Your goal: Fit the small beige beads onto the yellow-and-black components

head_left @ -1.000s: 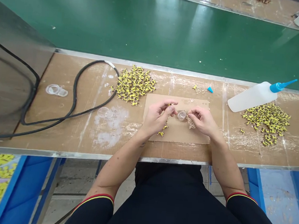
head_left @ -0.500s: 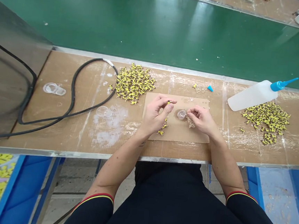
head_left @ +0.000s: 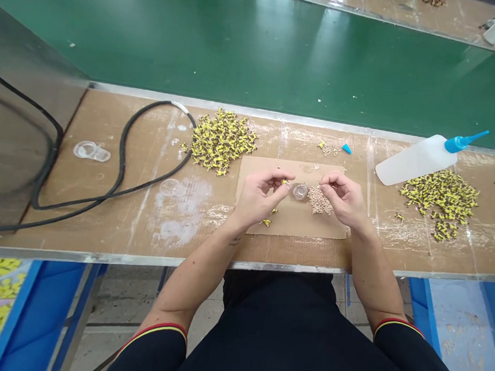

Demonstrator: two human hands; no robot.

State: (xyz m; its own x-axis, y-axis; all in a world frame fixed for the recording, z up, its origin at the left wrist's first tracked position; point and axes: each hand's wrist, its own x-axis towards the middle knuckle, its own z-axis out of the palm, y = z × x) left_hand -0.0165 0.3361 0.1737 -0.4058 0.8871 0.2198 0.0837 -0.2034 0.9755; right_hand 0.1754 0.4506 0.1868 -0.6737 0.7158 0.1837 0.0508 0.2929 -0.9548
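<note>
My left hand (head_left: 264, 194) pinches a small yellow and dark piece (head_left: 285, 182) between thumb and fingertips. My right hand (head_left: 342, 197) is closed in a pinch over a heap of tiny beige pieces (head_left: 319, 201); a tiny pale piece seems to be at its fingertips, too small to make out well. Between the hands stands a small round clear dish (head_left: 299, 192). All of this is on a flat cardboard sheet (head_left: 300, 227). A few loose yellow pieces (head_left: 267, 222) lie by my left wrist, partly hidden by the hand.
Left of the sheet is a large pile of yellow pieces (head_left: 223, 142), beside a looped black cable (head_left: 124, 140). To the right, a white squeeze bottle (head_left: 416, 160) lies against another yellow pile (head_left: 441, 199). A blue cap (head_left: 346, 148) sits behind the sheet. A green surface (head_left: 242, 52) runs beyond the bench.
My right hand has moved right, away from the clear dish, uncovering more of the beige heap. My left hand has tipped its yellow piece lower and closer to the dish.
</note>
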